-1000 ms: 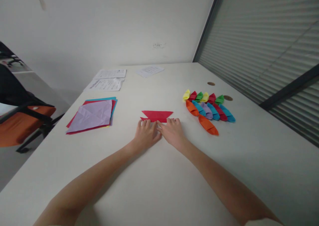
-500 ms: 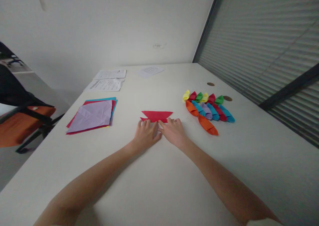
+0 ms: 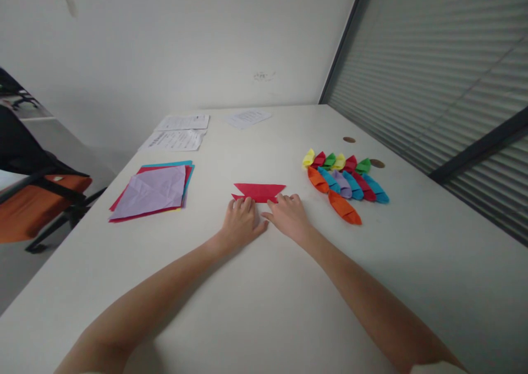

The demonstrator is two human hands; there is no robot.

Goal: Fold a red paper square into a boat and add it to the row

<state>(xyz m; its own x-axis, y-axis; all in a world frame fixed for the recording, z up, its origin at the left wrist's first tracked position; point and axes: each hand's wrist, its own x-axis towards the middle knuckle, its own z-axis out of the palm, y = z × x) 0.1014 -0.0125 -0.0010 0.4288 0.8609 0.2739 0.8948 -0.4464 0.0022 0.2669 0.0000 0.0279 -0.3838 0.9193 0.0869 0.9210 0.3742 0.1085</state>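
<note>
A folded red sheet of origami paper (image 3: pixel 260 191) lies flat on the table, its long side across my view and its ends pointed. My left hand (image 3: pixel 240 221) rests palm down at its near edge, fingertips pressing on the left part, thumb held out to the side. On the right part of the same edge, the fingertips of my right hand (image 3: pixel 289 215) press down, with that thumb also apart. Neither hand pinches the paper; both look open. The fingers cover some of the near edge.
Left of my hands is a stack of coloured paper sheets (image 3: pixel 154 191), a creased purple one on top. To the right, several folded paper pieces (image 3: pixel 345 182) lie in rows. Printed sheets (image 3: pixel 177 139) lie farther back. An orange-seated chair (image 3: pixel 49 198) stands beyond the table's left edge.
My index fingers have slid apart along the near edge, the right one moving right and the left one left, baring the middle of the red paper. The paper stays in place.
</note>
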